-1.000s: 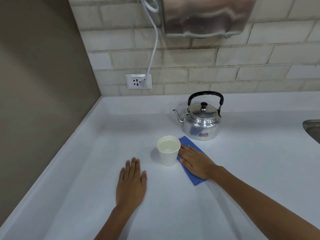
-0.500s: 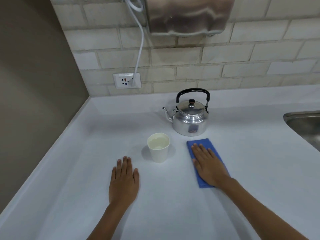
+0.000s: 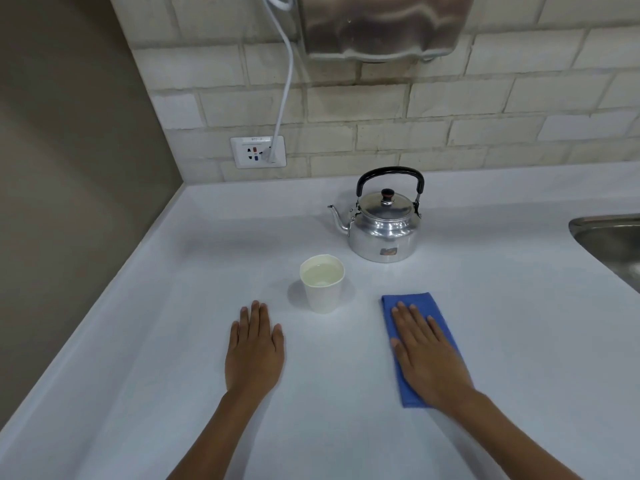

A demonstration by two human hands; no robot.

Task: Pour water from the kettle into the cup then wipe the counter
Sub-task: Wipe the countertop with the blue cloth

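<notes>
blue cloth [image 3: 420, 336] lies folded flat on the counter [image 3: 519, 341], right of the cup [image 3: 322, 288] and in front of the kettle [image 3: 385, 223]. judged soft, light, limp; best driven by palm pressure rather than a pinch. right hand [image 3: 426, 355] flat on it, fingers extended, nothing grasped. left hand [image 3: 255, 351] open, palm down on bare counter. paper cup is full and looks light, tippy; keep strokes clear of it.

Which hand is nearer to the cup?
Left. The left hand lies flat on the counter just below-left of the cup. The right hand presses the cloth, farther to the cup's right.
</notes>
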